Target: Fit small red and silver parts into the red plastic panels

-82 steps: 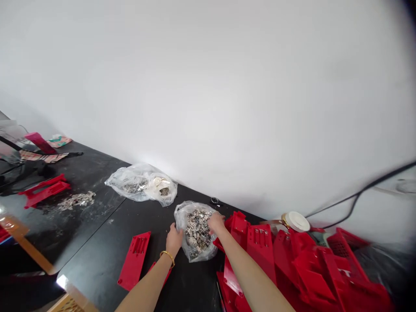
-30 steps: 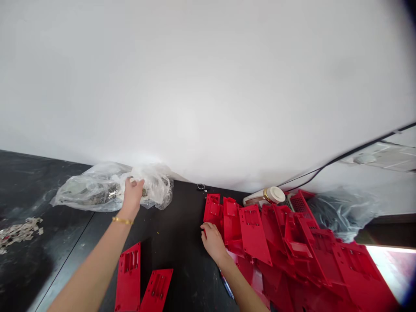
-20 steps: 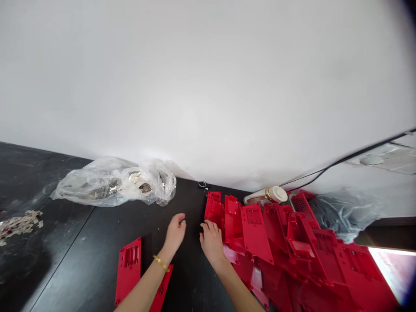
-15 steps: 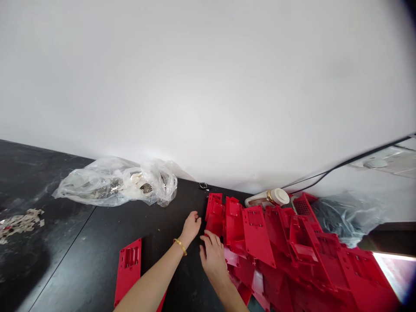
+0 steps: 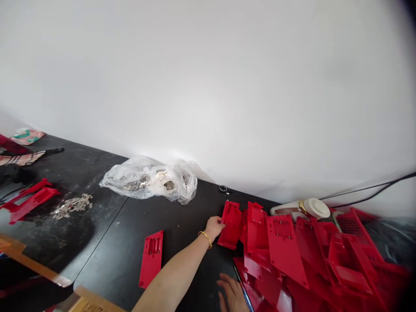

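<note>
My left hand (image 5: 214,227), with a gold bangle (image 5: 205,238) on its wrist, touches the near edge of a red moulded plastic panel (image 5: 231,225) at the end of a big heap of similar panels (image 5: 286,247). Its fingertips are out of sight behind that edge. My right hand (image 5: 231,294) sits low in the view at the heap's front edge, fingers apart, with nothing visible in it. A single red panel (image 5: 151,258) lies flat on the black table (image 5: 182,212), to the left of both hands.
A clear plastic bag (image 5: 147,180) of small metal pieces lies against the white wall. Loose metal pieces (image 5: 72,206) and red parts (image 5: 29,200) lie further left. A white-capped bottle (image 5: 300,209), red mesh basket (image 5: 352,226) and black cable (image 5: 367,195) are at the right.
My left hand has left the plastic bag and reached the red panels. My right hand has drawn back toward me along the heap. The view has swung slightly.
</note>
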Available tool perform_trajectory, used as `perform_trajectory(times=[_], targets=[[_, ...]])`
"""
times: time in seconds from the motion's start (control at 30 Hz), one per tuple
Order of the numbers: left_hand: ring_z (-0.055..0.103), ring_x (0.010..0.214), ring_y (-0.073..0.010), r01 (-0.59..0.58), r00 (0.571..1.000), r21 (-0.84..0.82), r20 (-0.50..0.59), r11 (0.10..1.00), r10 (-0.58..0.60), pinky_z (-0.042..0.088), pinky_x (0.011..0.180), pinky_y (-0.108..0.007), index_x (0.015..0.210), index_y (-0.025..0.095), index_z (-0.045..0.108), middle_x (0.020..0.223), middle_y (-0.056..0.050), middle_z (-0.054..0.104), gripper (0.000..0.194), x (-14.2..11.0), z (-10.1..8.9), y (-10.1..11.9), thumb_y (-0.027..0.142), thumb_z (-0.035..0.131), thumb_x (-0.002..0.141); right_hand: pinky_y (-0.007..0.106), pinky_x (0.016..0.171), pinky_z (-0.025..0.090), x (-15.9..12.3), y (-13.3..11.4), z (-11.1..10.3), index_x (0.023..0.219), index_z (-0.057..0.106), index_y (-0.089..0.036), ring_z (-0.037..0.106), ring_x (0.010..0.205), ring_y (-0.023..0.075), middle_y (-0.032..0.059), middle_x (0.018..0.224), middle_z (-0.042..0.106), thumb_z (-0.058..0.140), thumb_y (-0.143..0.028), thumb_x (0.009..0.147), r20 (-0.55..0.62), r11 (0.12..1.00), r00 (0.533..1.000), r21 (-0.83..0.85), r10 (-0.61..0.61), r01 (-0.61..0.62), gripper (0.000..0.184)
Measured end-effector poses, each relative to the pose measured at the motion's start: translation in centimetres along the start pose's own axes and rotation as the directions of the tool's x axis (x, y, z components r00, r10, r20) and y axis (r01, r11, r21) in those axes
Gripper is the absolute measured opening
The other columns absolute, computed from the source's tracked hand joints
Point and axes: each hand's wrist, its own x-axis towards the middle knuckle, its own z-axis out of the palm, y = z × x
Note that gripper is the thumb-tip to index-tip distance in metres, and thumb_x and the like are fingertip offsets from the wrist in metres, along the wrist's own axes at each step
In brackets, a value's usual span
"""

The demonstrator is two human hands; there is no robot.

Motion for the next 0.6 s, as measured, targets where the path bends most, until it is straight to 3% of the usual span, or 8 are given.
perform_trajectory(times=[0.13, 0.23, 0.33, 0.4, 0.6], targets=[[0.066, 0.096, -0.0203, 0.002, 1.0, -0.047, 0.001, 0.999, -0.002, 0.058, 0.082, -0.04, 0.116, 0.015, 0.062, 0.114, -0.008, 0.066, 0.029, -1.8, -2.4, -2.7, 0.033, 0.062, 0.093, 0.039, 0.095, 0.055, -0.3, -0.1, -0.3, 0.1, 0.073, -0.025, 0.067, 0.109, 0.0253, 0.0079, 0.115, 0.072, 0.053, -0.016, 0.084, 0.041, 0.993, 0.996, 0.088, 0.077, -0.08, 0.027], [0.066, 0.094, -0.0199, -0.004, 1.0, -0.087, -0.001, 0.996, 0.004, 0.058, 0.081, -0.04, 0.115, 0.015, 0.062, 0.113, -0.008, 0.066, 0.028, -3.6, -4.4, -4.5, 0.033, 0.061, 0.093, 0.043, 0.097, 0.054, 0.6, 0.5, -0.4, 0.11, 0.069, -0.021, 0.067, 0.109, 0.0266, 0.0112, 0.117, 0.07, 0.051, -0.022, 0.088, 0.042, 0.966, 0.978, 0.148, 0.207, -0.211, 0.028], [0.066, 0.093, -0.0193, -0.009, 1.0, -0.118, 0.001, 0.993, 0.009, 0.058, 0.08, -0.039, 0.114, 0.015, 0.062, 0.111, -0.007, 0.066, 0.027, -5.5, -6.0, -5.8, 0.033, 0.061, 0.093, 0.045, 0.087, 0.057, 2.7, 1.5, 0.2, 0.117, 0.064, -0.016, 0.071, 0.091, 0.0241, 0.0146, 0.115, 0.069, 0.051, -0.027, 0.094, 0.05, 0.9, 0.925, 0.216, 0.376, -0.378, 0.028], [0.066, 0.09, -0.0184, -0.007, 1.0, -0.131, -0.002, 0.991, 0.007, 0.058, 0.078, -0.038, 0.112, 0.014, 0.062, 0.108, -0.007, 0.067, 0.026, -6.6, -6.7, -6.4, 0.033, 0.061, 0.093, 0.041, 0.081, 0.059, 4.3, 2.1, 1.0, 0.119, 0.061, -0.015, 0.07, 0.088, 0.0202, 0.0106, 0.114, 0.069, 0.055, -0.032, 0.097, 0.086, 0.841, 0.883, 0.274, 0.462, -0.466, 0.028], [0.066, 0.087, -0.0172, 0.002, 0.999, -0.159, -0.036, 0.987, -0.007, 0.058, 0.075, -0.036, 0.111, 0.014, 0.062, 0.105, -0.006, 0.067, 0.025, -8.9, -7.7, -7.4, 0.032, 0.061, 0.094, 0.032, 0.068, 0.059, 7.3, 2.3, 4.4, 0.115, 0.062, -0.015, 0.067, 0.079, 0.0152, 0.0046, 0.103, 0.067, 0.06, -0.035, 0.097, 0.25, 0.651, 0.776, 0.432, 0.579, -0.624, 0.026]])
